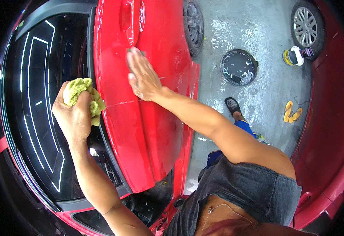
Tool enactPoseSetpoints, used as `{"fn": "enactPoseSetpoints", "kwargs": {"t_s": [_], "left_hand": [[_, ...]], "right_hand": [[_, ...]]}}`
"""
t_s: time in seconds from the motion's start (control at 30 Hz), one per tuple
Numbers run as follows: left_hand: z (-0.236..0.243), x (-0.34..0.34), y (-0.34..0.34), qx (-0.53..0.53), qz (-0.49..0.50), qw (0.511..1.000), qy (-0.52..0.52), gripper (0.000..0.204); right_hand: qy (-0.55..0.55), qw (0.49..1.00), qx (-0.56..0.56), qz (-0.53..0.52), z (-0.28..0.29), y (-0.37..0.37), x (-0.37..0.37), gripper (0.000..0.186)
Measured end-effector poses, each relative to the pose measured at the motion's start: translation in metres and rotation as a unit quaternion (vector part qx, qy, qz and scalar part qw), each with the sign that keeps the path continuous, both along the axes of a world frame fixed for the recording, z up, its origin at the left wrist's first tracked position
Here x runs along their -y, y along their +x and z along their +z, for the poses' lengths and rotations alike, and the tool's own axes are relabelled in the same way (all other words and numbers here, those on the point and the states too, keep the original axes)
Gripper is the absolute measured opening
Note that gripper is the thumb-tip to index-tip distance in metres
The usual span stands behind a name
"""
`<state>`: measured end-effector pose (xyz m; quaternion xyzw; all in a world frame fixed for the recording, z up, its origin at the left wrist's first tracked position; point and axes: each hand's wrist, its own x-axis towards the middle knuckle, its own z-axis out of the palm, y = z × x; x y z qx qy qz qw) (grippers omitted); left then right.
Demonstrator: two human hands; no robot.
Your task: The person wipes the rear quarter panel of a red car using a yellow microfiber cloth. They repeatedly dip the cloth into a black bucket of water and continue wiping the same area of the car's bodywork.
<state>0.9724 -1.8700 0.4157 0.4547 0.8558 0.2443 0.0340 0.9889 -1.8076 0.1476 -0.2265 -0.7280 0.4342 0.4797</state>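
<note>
Your left hand (74, 118) grips a bunched yellow-green cloth (77, 89) in front of the dark window (38, 98), probably so that it hangs out of the way. Your right hand (143, 74) lies flat on the red door (124, 126), near the handle (131, 36), fingers stretched, perhaps for even pressure; the dark bit (133, 50) at its fingertips I cannot identify.

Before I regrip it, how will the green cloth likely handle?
The green cloth is probably floppy, bunched into folds in the left hand. Its crumpled, uneven shape makes rolling unlikely. Its fuzzy surface probably resists slipping.
</note>
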Motion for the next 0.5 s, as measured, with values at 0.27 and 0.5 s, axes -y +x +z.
{"fn": "enactPoseSetpoints", "kwargs": {"t_s": [0.27, 0.5], "left_hand": [[-0.047, -0.012, 0.003, -0.004, -0.003, 1.000, 0.006, 0.022], [-0.085, -0.002, -0.027, -0.350, -0.216, 0.911, -0.034, 0.051]], "right_hand": [[0.104, 0.978, 0.163, 0.081, -0.054, 0.045, 0.059, 0.071], [-0.133, 0.980, 0.064, -0.130, -0.059, -0.025, -0.129, 0.074]]}}
